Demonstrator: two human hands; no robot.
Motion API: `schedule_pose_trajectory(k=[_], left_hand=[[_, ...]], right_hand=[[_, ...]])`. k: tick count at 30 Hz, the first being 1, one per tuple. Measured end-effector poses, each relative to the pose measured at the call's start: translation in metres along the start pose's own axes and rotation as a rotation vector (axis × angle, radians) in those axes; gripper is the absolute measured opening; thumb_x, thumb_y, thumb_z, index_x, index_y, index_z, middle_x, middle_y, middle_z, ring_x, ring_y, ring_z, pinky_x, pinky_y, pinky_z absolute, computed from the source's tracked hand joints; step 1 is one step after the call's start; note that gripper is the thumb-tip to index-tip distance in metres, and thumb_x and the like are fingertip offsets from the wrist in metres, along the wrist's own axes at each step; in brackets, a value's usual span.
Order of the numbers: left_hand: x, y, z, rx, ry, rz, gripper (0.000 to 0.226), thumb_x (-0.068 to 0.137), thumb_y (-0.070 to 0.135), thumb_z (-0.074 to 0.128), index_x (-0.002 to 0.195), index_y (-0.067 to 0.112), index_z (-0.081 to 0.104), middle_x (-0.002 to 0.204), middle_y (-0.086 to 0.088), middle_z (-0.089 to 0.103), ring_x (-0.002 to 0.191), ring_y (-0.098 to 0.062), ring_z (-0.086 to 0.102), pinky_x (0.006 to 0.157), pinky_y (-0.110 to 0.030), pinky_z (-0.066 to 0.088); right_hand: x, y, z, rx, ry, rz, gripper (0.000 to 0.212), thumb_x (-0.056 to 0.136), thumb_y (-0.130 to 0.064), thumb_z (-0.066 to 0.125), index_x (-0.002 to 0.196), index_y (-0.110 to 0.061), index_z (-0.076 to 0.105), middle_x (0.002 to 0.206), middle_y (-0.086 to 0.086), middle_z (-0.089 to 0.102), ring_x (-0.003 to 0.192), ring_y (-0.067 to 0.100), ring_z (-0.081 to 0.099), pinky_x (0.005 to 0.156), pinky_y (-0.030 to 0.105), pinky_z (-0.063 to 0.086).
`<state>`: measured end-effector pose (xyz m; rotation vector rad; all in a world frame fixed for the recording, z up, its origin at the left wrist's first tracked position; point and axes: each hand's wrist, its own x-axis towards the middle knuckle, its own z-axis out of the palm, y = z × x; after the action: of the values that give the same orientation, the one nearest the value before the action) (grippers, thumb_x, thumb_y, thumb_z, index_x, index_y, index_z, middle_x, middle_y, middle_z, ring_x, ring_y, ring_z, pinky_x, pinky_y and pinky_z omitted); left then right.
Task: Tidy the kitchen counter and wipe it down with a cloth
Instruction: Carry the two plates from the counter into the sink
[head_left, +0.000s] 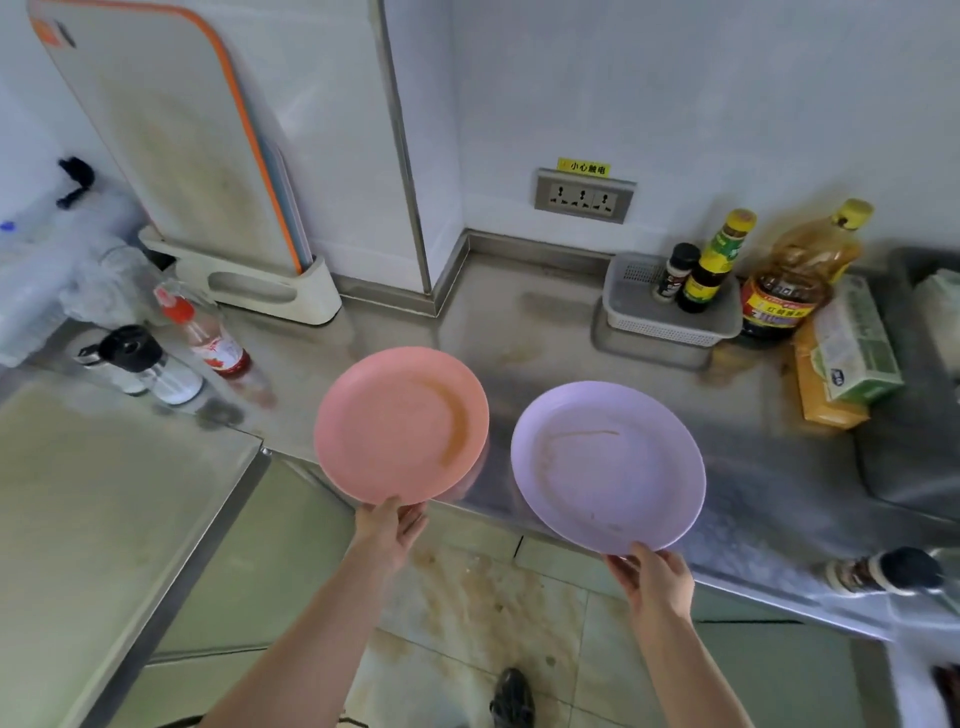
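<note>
Beyond the fingertips, counter (545, 332): stainless steel, smeared, not yet wiped; plates are held above its front edge.
Lilac plate (608, 467): likely light, stiff plastic; greasy streaks, so probably slippery; tilted up and away from the right hand (655, 577), which pinches its near rim.
Pink plate (402, 423): same build, orange residue inside; rim nipped by the left hand (387, 530), thumb on top.
Hold: rim pinch works; supporting underneath seems safer.
Fingers: both hands closed on rims.
</note>
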<state>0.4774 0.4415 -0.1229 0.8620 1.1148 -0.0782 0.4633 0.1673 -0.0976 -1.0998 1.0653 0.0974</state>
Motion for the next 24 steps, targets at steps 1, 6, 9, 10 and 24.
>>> schedule_pose_trajectory(k=[1,6,9,10,24], left_hand=[[0.000,0.001,-0.001,-0.015,-0.010,0.008,0.045,0.088,-0.004,0.041,0.131,0.008,0.038,0.082,-0.014,0.059,0.073,-0.023,0.059,0.075,-0.037,0.052],[-0.013,0.010,-0.005,0.023,-0.081,0.079,0.045,0.086,-0.005,0.038,0.130,0.005,0.038,0.081,-0.016,0.059,0.052,-0.016,0.067,0.048,-0.025,0.056],[-0.027,0.018,-0.001,0.061,-0.171,0.135,0.045,0.088,-0.002,0.035,0.132,0.009,0.032,0.088,-0.019,0.059,0.050,-0.015,0.067,0.048,-0.025,0.056],[-0.034,0.022,0.002,0.085,-0.209,0.168,0.039,0.089,-0.001,0.035,0.127,0.010,0.033,0.092,-0.020,0.058,0.049,-0.015,0.067,0.048,-0.024,0.056],[-0.191,-0.010,0.081,0.408,-0.755,0.279,0.042,0.088,0.005,0.047,0.128,0.008,0.038,0.089,-0.017,0.065,0.060,-0.018,0.070,0.063,-0.028,0.059]], right_hand=[[-0.003,0.002,-0.001,0.003,0.006,-0.005,0.014,0.089,0.009,0.047,0.081,-0.003,0.046,0.085,0.016,0.057,0.070,0.023,0.060,0.072,0.036,0.060],[-0.029,-0.001,-0.011,0.057,0.027,-0.092,0.007,0.090,0.004,0.047,0.090,-0.002,0.049,0.086,0.014,0.059,0.071,0.022,0.061,0.075,0.034,0.057],[-0.050,-0.012,-0.023,0.132,0.040,-0.175,0.009,0.090,0.003,0.048,0.085,-0.004,0.049,0.083,0.013,0.060,0.071,0.023,0.061,0.062,0.023,0.057],[-0.058,-0.016,-0.029,0.157,0.042,-0.203,0.007,0.089,0.003,0.048,0.086,-0.003,0.050,0.083,0.013,0.060,0.071,0.023,0.061,0.060,0.022,0.057],[-0.181,-0.034,-0.184,0.445,0.312,-0.513,0.007,0.088,0.002,0.044,0.089,-0.001,0.050,0.086,0.021,0.056,0.069,0.027,0.065,0.055,0.021,0.057]])
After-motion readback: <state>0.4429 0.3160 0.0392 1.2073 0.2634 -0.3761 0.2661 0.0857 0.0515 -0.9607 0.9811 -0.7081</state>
